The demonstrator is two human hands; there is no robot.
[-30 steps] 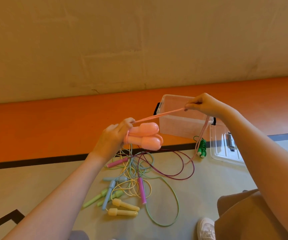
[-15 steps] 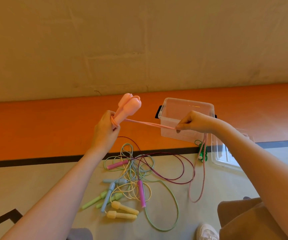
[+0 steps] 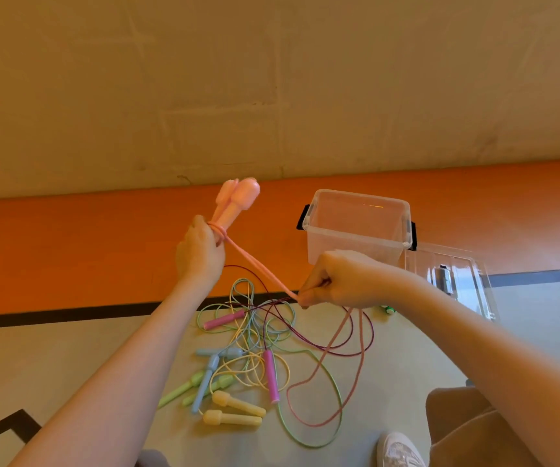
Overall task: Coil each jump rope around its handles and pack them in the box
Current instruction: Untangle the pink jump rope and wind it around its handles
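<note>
My left hand [image 3: 199,256] grips the two pink handles [image 3: 236,200] of a jump rope, held upright with their thick ends up. A few turns of pink rope [image 3: 258,266] circle the handles just above my fingers. From there the rope runs taut down to my right hand [image 3: 336,281], which pinches it; the rest hangs in a loop to the floor. The clear plastic box [image 3: 356,227] stands open behind my right hand. A tangle of other jump ropes [image 3: 248,352] with pink, blue, green and yellow handles lies on the floor below my hands.
The box's clear lid [image 3: 453,274] lies on the floor to its right. A small green item [image 3: 388,310] peeks out under my right wrist. My knee [image 3: 467,429] and white shoe [image 3: 400,449] are at the bottom right. A beige wall rises behind the orange floor strip.
My left hand turned the pink handles from lying sideways to upright. My right hand carried the rope from up by the box down and toward me, adding a turn around the handles.
</note>
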